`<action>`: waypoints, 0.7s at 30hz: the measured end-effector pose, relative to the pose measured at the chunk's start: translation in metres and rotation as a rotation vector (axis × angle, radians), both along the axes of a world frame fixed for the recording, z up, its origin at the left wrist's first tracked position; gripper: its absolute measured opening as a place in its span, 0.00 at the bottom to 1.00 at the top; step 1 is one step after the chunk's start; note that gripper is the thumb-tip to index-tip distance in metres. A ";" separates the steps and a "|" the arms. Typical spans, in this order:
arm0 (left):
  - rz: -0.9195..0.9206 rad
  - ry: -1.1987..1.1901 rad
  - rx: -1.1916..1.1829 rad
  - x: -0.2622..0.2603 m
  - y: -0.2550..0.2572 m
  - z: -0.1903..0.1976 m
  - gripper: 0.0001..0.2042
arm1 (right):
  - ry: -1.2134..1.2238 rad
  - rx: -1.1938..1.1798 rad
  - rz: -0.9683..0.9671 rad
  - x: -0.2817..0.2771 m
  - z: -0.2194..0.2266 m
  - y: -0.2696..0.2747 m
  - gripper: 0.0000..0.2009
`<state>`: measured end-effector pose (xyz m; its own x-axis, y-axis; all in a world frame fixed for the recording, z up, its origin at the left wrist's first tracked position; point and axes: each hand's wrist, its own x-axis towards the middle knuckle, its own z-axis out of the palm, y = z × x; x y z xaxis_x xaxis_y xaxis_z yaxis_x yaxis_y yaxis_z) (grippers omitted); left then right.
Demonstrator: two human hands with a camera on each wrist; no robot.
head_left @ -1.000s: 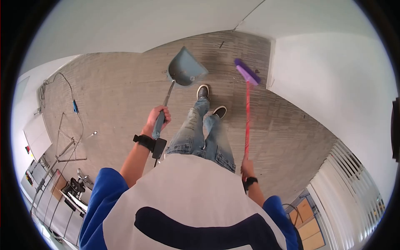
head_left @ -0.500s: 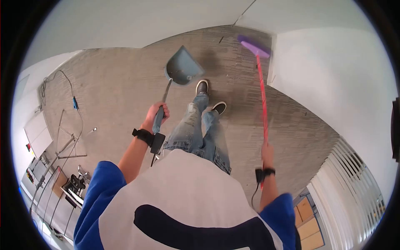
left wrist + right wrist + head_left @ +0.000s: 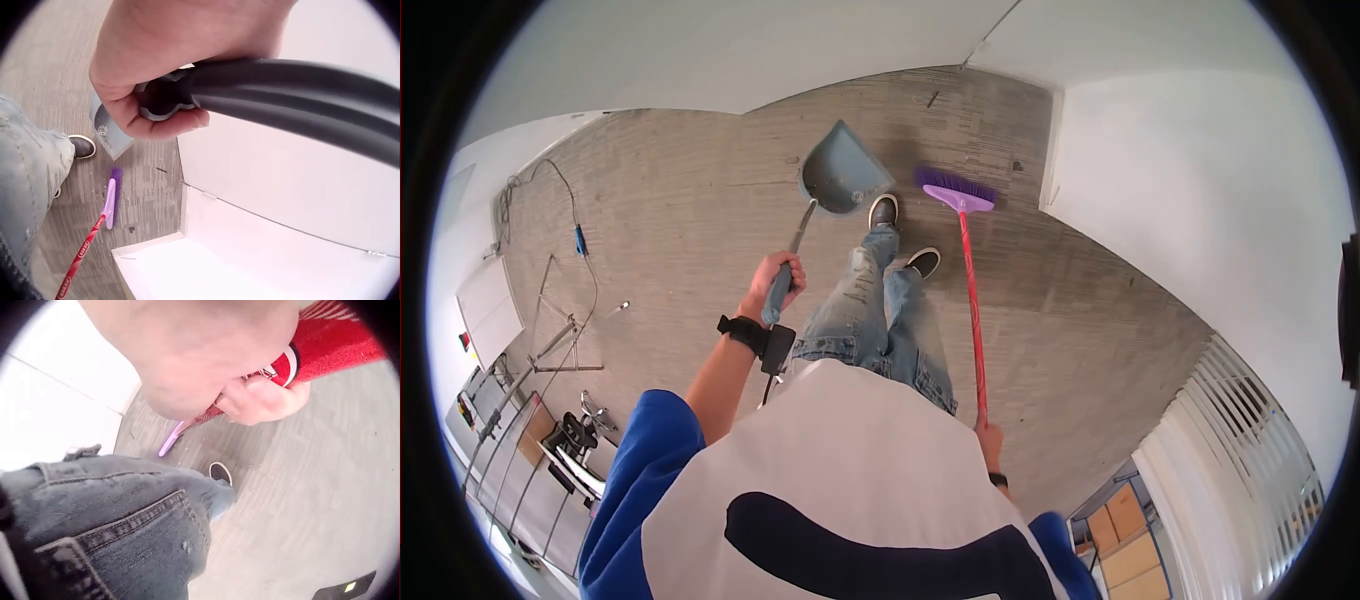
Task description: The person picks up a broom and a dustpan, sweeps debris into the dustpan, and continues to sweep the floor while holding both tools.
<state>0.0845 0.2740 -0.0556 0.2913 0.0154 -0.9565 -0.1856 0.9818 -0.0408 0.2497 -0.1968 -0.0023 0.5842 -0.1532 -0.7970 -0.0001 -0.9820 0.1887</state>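
Left hand (image 3: pixel 778 283) grips the dustpan (image 3: pixel 860 165) by its handle; right hand (image 3: pixel 991 447) grips the broom (image 3: pixel 973 300), its bristles just beyond one shoe (image 3: pixel 884 211). Careless tilting of the dustpan could spill its small bits (image 3: pixel 834 181).

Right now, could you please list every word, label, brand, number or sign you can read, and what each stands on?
No text can be read with certainty.
Red broom handle: white lettering, repeated along it, too small and blurred to read; beside the right hand, only part of a marking shows.
Dustpan: a round emblem, no legible words.
Shirt: a large dark shape, partly out of view, so I cannot tell if it is a character.
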 end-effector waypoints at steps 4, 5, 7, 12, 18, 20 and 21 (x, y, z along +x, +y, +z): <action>0.022 -0.019 -0.026 -0.012 -0.004 -0.016 0.07 | -0.096 0.016 0.042 0.012 0.021 -0.014 0.34; 0.016 -0.017 -0.003 -0.012 -0.005 -0.017 0.07 | -0.147 0.042 0.066 0.025 0.012 -0.014 0.34; 0.004 -0.013 0.021 -0.014 -0.004 -0.018 0.07 | -0.205 0.087 0.099 0.066 -0.014 0.017 0.35; -0.001 0.004 0.040 -0.010 -0.005 -0.009 0.03 | -0.277 0.297 0.275 0.168 -0.117 0.115 0.34; 0.076 -0.002 0.015 -0.015 -0.007 -0.015 0.04 | -0.179 0.247 0.199 0.165 -0.156 0.114 0.33; 0.079 0.005 0.026 -0.014 -0.007 -0.014 0.04 | -0.191 0.265 0.270 0.130 -0.163 0.062 0.33; 0.079 0.014 0.040 -0.012 -0.007 -0.012 0.04 | -0.061 0.186 0.210 0.109 -0.159 0.043 0.32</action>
<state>0.0721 0.2669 -0.0679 0.2742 0.0758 -0.9587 -0.2633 0.9647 0.0009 0.3586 -0.1542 -0.1609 0.6353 0.1218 -0.7626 0.2011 -0.9795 0.0111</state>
